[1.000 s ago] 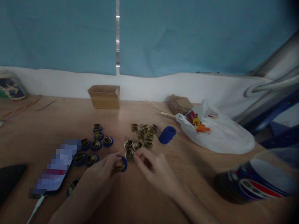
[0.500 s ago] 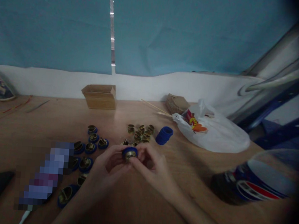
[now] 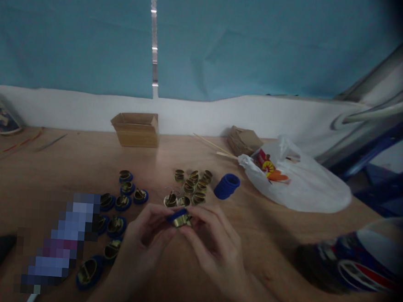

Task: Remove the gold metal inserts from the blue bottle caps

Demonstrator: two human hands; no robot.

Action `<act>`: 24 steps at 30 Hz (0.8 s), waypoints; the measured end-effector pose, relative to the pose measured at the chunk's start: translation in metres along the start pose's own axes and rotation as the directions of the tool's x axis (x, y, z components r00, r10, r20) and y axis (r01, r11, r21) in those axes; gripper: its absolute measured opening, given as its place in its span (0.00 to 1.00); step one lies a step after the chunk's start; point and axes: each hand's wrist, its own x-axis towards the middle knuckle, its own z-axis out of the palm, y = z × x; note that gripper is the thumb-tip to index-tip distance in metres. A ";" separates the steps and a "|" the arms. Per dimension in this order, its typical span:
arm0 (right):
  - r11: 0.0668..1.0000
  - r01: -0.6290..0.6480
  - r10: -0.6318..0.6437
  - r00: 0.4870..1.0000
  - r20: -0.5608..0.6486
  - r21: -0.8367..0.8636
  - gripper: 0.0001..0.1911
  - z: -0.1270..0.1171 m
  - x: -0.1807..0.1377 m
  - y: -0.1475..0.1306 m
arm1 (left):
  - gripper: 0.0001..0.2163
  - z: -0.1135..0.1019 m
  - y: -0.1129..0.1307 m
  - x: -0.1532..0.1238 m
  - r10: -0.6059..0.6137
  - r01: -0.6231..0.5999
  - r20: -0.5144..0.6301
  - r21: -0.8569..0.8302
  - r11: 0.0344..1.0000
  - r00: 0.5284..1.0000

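Note:
Between both hands is a round brass-coloured metal fitting (image 3: 182,219) with a blue ring around one rim, held tilted on its side. My left hand (image 3: 147,237) pinches it from the left, fingertips at the blue ring. On the other side my right hand (image 3: 215,248) has its thumb and fingers closed on the metal part. Just beyond the hands sits a group of bare brass fittings (image 3: 189,186). A stack of blue rings (image 3: 226,186) leans beside that group. Left of my hands lie several fittings with blue rings (image 3: 122,202), some partly hidden by my left hand.
At the back stand an open cardboard box (image 3: 139,130) and a crumpled brown carton (image 3: 244,141). A white plastic bag (image 3: 309,186) with thin sticks lies back right. A cola bottle (image 3: 348,262) lies at right. At left is a blurred-out blue object (image 3: 64,242).
The fitting in my hands has been turned from facing me to a sideways tilt. My right hand has come round its metal side. The camera view has shifted slightly.

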 end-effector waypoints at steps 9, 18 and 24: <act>0.995 0.059 -0.062 0.997 -0.035 -0.079 0.23 0.002 -0.011 0.000 | 0.08 0.001 0.004 -0.004 0.023 -0.022 -0.023 0.055 0.998 0.999; 0.998 0.064 -0.063 0.998 0.024 -0.028 0.23 0.003 -0.007 -0.001 | 0.10 -0.003 0.005 -0.006 0.062 -0.056 -0.039 0.141 0.988 0.997; 0.999 0.010 -0.016 0.989 0.148 0.037 0.18 0.003 -0.005 0.006 | 0.10 -0.006 0.000 -0.008 0.051 -0.044 -0.027 0.216 0.975 0.998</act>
